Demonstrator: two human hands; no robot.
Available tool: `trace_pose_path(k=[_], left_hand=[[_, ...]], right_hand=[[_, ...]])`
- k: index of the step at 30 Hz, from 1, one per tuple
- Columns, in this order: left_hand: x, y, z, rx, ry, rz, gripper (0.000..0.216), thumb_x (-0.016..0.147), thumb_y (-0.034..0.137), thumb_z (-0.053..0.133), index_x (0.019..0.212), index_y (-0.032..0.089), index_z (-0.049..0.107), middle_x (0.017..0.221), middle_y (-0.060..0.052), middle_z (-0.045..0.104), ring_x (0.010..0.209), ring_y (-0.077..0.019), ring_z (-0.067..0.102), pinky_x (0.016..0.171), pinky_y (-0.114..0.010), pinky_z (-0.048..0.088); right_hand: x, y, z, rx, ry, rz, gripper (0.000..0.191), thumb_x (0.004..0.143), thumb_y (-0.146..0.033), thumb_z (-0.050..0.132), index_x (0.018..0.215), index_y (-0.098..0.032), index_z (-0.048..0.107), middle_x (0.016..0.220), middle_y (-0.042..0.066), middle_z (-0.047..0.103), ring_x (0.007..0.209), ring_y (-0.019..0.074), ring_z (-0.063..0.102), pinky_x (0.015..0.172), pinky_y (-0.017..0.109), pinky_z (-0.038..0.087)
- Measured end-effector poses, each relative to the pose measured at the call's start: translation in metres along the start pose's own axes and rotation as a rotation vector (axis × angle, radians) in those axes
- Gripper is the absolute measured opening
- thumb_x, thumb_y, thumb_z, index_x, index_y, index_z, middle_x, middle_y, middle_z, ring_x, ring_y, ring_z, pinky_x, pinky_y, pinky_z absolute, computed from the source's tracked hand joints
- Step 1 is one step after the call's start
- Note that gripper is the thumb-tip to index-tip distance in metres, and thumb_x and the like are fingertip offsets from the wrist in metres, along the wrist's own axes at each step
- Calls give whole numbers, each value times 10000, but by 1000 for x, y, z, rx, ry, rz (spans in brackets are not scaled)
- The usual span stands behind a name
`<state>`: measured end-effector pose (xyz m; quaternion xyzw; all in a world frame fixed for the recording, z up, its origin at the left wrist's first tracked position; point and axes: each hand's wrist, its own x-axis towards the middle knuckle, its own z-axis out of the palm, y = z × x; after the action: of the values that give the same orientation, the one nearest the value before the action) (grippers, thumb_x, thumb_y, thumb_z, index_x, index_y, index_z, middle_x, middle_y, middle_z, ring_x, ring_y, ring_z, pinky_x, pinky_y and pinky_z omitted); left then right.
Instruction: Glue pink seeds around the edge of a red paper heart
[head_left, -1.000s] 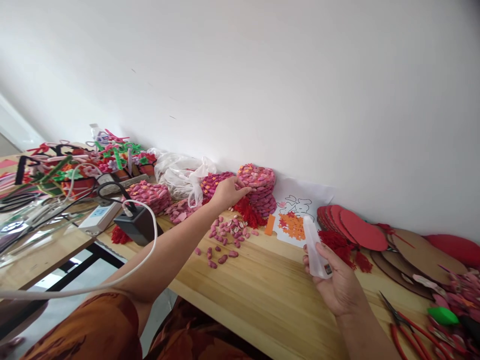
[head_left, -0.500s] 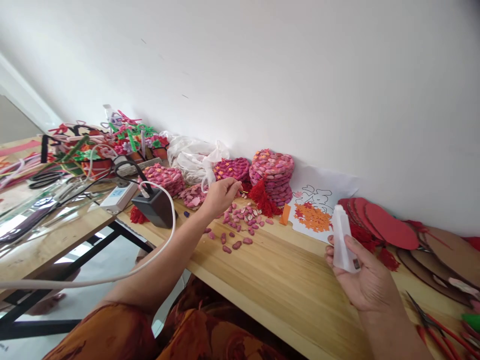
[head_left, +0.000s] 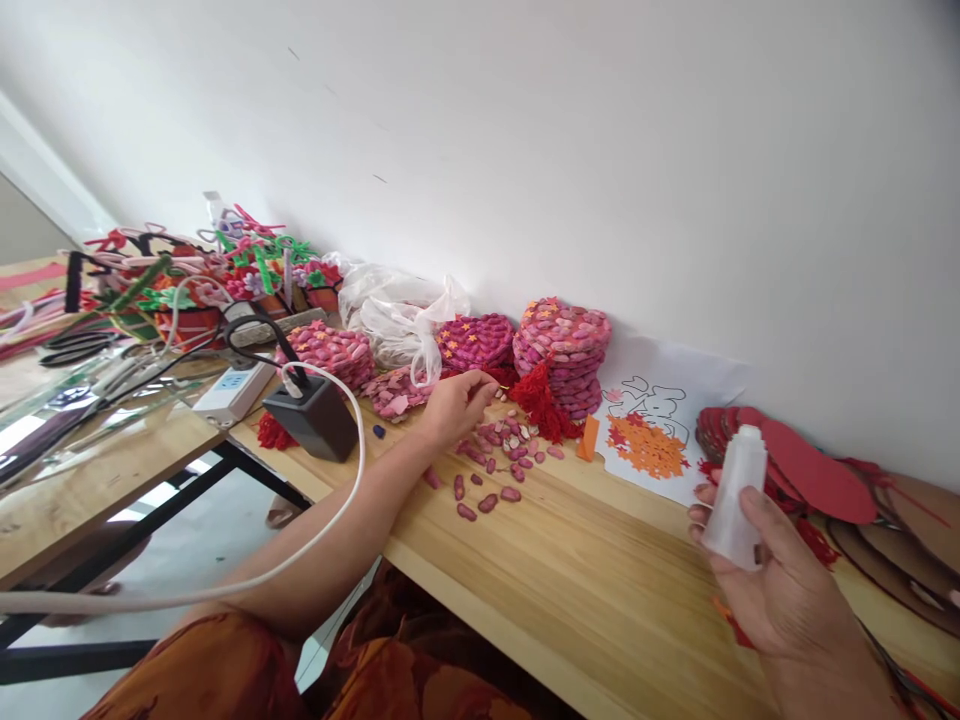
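Observation:
My right hand (head_left: 795, 590) is wrapped round a translucent white plastic bottle (head_left: 739, 500), held upright above the table's right side. My left hand (head_left: 459, 408) has its thumb and fingers pinched together at the back of a scatter of pink-red peanuts (head_left: 487, 503); whatever is between the fingertips is too small to make out. Beyond it stand a tall stack of peanut-covered discs (head_left: 564, 345) with a red tassel (head_left: 541, 400) and a lower peanut-covered piece (head_left: 476, 342) bearing small stars. Orange paper stars (head_left: 649, 448) lie on a white sheet (head_left: 697, 375) with outlined lettering.
A black power adapter (head_left: 319, 420) with a white cable (head_left: 360, 480) crosses over my left forearm. Behind are a clear plastic bag (head_left: 401, 310) and pipe-cleaner flower pots (head_left: 191, 325). Red discs (head_left: 817, 465) and brown discs (head_left: 892, 575) lie at the right. The wall (head_left: 525, 150) closes the back.
The view has shifted slightly, so most table items appear farther right. My right hand, with the bottle, appears farther right and lower. My left hand remains pinched by the peanuts.

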<state>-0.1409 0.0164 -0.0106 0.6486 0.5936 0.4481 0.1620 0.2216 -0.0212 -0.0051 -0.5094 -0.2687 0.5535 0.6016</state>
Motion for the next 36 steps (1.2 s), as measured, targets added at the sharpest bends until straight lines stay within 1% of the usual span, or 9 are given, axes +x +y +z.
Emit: trace_pose_path(k=[5, 12, 16, 19, 23, 26, 28, 32, 36], left_hand=[[-4, 4, 6, 36, -67, 2, 401, 984, 496, 531, 816, 170, 693, 642, 19, 633, 585, -119, 519, 563, -221, 365], [-6, 7, 5, 24, -64, 34, 396, 1008, 447, 473, 814, 166, 674, 650, 5, 627, 604, -129, 546, 587, -229, 390], [-14, 14, 7, -46, 13, 48, 361, 1000, 454, 494, 1008, 173, 719, 619, 24, 602, 569, -129, 549, 581, -224, 421], [-24, 31, 16, -66, 17, 90, 333, 989, 416, 522, 1122, 190, 727, 773, -13, 704, 633, -133, 595, 633, -232, 469], [-37, 71, 34, -135, -213, 210, 276, 967, 388, 561, 1091, 225, 746, 942, -60, 759, 869, -200, 691, 827, -308, 546], [-44, 98, 54, -261, -349, 112, 319, 925, 379, 611, 1190, 227, 703, 1022, -71, 747, 914, -209, 692, 810, -330, 568], [-50, 112, 72, -337, -436, 43, 471, 851, 382, 696, 1288, 214, 643, 1118, -96, 726, 998, -233, 689, 829, -361, 585], [-64, 125, 112, -451, -543, 12, 757, 731, 394, 820, 1409, 220, 532, 1288, -145, 667, 1160, -291, 657, 908, -436, 595], [-73, 118, 135, -548, -611, 0, 656, 793, 435, 785, 1346, 195, 526, 1252, -132, 683, 1087, -270, 693, 910, -419, 603]], right_hand=[[1, 0, -1, -12, -13, -66, 487, 558, -465, 983, 934, -292, 727, 956, 5, 701, 844, 185, 665, 621, 260, 620], [-6, -3, 5, 24, -35, -86, 556, 535, -444, 1000, 943, -256, 672, 883, -9, 705, 767, 171, 686, 630, 279, 599], [-9, 0, 7, 33, -65, -123, 564, 569, -435, 985, 990, -250, 658, 916, 1, 738, 819, 186, 712, 704, 305, 587], [-10, 1, 8, 37, -129, -142, 522, 617, -421, 963, 1002, -244, 659, 962, 22, 757, 884, 210, 727, 777, 346, 575], [-12, 3, 9, 22, -198, -172, 461, 696, -420, 922, 1031, -243, 659, 996, 41, 765, 942, 230, 723, 764, 336, 539], [-13, 5, 10, 7, -216, -213, 429, 729, -449, 892, 1015, -250, 642, 1022, 38, 763, 978, 232, 708, 773, 327, 521], [-14, 6, 10, -1, -244, -236, 444, 714, -490, 889, 1000, -256, 643, 1020, 33, 761, 984, 233, 699, 805, 331, 516], [-15, 7, 11, -47, -350, -222, 447, 710, -523, 876, 1009, -260, 673, 1053, 41, 755, 963, 240, 690, 836, 366, 529], [-20, 9, 13, -95, -466, -200, 463, 684, -534, 890, 1013, -265, 706, 994, 26, 739, 908, 224, 683, 841, 380, 543]])
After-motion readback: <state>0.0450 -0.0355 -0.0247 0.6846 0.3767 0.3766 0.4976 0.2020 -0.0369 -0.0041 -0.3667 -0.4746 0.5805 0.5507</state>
